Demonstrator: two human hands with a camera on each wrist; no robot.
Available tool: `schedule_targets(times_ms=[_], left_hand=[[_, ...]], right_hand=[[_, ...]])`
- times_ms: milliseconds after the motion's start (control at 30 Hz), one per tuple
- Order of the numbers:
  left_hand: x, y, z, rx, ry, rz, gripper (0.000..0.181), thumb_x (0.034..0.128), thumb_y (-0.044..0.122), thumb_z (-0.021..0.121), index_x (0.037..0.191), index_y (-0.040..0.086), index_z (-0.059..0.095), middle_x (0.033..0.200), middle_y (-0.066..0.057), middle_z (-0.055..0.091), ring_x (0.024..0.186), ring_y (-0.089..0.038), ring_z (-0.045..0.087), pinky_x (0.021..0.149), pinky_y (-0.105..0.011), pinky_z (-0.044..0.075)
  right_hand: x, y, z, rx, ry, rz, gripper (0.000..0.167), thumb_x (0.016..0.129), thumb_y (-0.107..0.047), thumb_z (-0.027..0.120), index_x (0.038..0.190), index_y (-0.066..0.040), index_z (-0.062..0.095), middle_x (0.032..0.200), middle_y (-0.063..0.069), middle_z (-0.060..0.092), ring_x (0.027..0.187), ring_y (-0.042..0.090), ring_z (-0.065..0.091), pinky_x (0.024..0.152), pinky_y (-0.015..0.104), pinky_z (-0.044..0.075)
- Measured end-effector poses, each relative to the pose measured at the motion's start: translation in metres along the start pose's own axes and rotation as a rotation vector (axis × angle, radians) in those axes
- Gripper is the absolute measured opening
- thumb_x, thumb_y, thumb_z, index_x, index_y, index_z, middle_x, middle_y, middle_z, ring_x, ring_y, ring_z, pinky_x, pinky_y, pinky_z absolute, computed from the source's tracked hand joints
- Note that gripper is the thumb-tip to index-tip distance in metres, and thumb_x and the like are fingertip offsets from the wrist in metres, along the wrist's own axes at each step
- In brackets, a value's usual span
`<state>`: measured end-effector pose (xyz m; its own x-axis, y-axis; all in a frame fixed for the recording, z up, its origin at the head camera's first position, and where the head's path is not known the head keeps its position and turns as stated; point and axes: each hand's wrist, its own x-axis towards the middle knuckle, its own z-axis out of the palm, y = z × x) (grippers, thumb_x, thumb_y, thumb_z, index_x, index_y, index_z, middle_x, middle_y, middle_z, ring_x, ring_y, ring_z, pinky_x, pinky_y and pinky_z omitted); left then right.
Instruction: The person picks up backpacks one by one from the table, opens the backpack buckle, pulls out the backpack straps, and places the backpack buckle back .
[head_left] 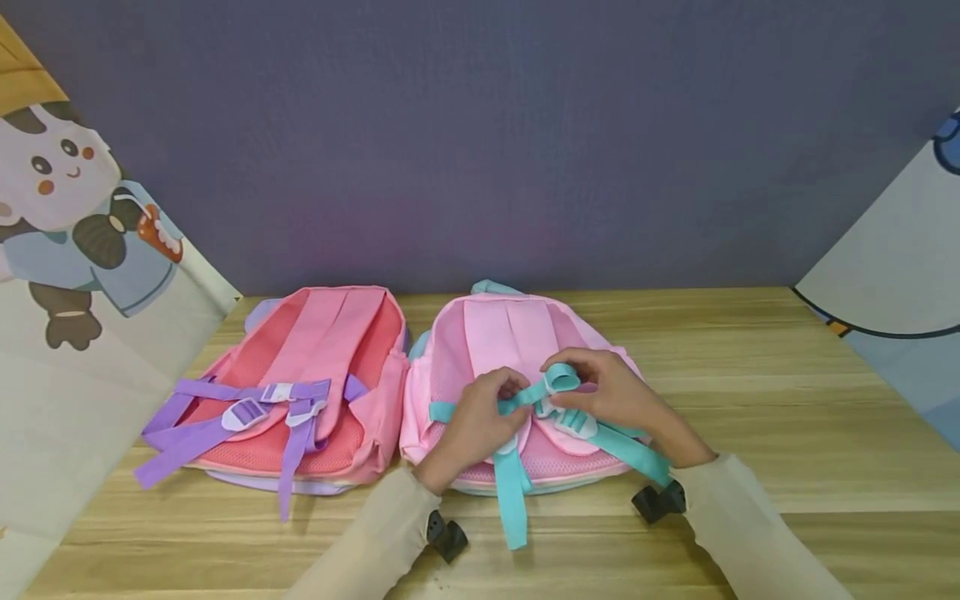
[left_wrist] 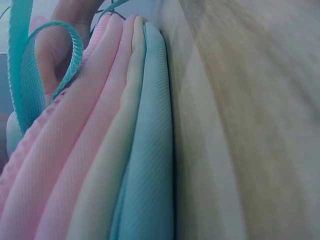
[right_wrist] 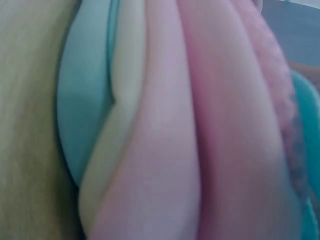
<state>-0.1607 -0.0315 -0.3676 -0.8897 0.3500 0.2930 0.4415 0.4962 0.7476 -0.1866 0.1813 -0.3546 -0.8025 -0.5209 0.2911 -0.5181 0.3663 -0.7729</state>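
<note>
A light pink backpack (head_left: 482,325) with teal trim lies on the wooden table, its back panel and shoulder straps facing up. Over its lower part my left hand (head_left: 480,421) holds a teal strap (head_left: 531,395) with curled fingers. My right hand (head_left: 611,392) pinches the strap's looped end (head_left: 562,378) beside a white buckle (head_left: 546,408). Another teal strap (head_left: 512,504) hangs down over the backpack's bottom edge. In the left wrist view a teal loop (left_wrist: 30,95) rises beside the pink side. The right wrist view is filled mostly by the backpack's layered edge (right_wrist: 145,175); fingers are hidden there.
A coral pink backpack (head_left: 315,337) with purple straps (head_left: 197,437) and white buckles lies directly to the left, touching the first one. Behind both stands a dark grey wall (head_left: 480,150). Wooden tabletop (head_left: 787,417) extends to the right, and printed cartoon panels flank the table.
</note>
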Motion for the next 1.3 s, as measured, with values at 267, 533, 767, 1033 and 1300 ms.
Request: schedule_targets(times_ms=[267, 533, 767, 1033, 1300], left_hand=[[0.0003, 0.0026, 0.0036, 0.117, 0.043, 0.118, 0.044, 0.0867, 0.030, 0.069, 0.126, 0.011, 0.060, 0.087, -0.003, 0.062, 0.082, -0.015, 0.056, 0.074, -0.028, 0.046], [0.0021, 0.0058, 0.0056, 0.191, 0.159, 0.190, 0.030, 0.0849, 0.029, 0.071, 0.110, 0.013, 0.071, 0.075, 0.000, 0.059, 0.070, -0.012, 0.053, 0.064, -0.021, 0.039], [0.0033, 0.0045, 0.0075, 0.182, 0.227, 0.257, 0.023, 0.0793, 0.024, 0.075, 0.098, 0.010, 0.074, 0.071, 0.000, 0.061, 0.064, -0.011, 0.053, 0.060, -0.018, 0.038], [0.0026, 0.0037, 0.0087, 0.149, 0.193, 0.185, 0.024, 0.0816, 0.026, 0.075, 0.100, 0.010, 0.072, 0.081, -0.001, 0.068, 0.073, -0.011, 0.057, 0.067, -0.023, 0.044], [0.0023, 0.0024, 0.0077, 0.116, 0.139, 0.153, 0.025, 0.0842, 0.024, 0.072, 0.102, 0.007, 0.074, 0.087, -0.003, 0.070, 0.085, -0.014, 0.062, 0.075, -0.027, 0.049]], right_hand=[[-0.0007, -0.0013, -0.0021, 0.004, 0.002, -0.048, 0.024, 0.087, -0.007, 0.068, 0.110, -0.005, 0.062, 0.098, 0.003, 0.063, 0.084, 0.011, 0.057, 0.077, 0.024, 0.050], [0.0024, -0.0022, 0.0057, -0.003, 0.126, -0.162, 0.019, 0.084, -0.001, 0.069, 0.102, -0.006, 0.065, 0.092, 0.001, 0.064, 0.083, 0.006, 0.056, 0.075, 0.022, 0.051], [0.0017, -0.0004, 0.0050, 0.329, 0.202, -0.131, 0.010, 0.093, 0.000, 0.055, 0.103, -0.001, 0.059, 0.093, -0.008, 0.063, 0.082, 0.004, 0.059, 0.073, 0.018, 0.049], [0.0012, 0.0019, -0.0019, 0.443, 0.063, -0.127, 0.022, 0.089, 0.007, 0.058, 0.108, 0.004, 0.046, 0.104, 0.007, 0.062, 0.098, 0.012, 0.061, 0.084, 0.020, 0.050], [0.0008, -0.0005, 0.0047, 0.091, -0.010, 0.009, 0.039, 0.077, -0.011, 0.078, 0.112, -0.004, 0.064, 0.106, 0.009, 0.067, 0.096, 0.004, 0.061, 0.083, 0.023, 0.051]])
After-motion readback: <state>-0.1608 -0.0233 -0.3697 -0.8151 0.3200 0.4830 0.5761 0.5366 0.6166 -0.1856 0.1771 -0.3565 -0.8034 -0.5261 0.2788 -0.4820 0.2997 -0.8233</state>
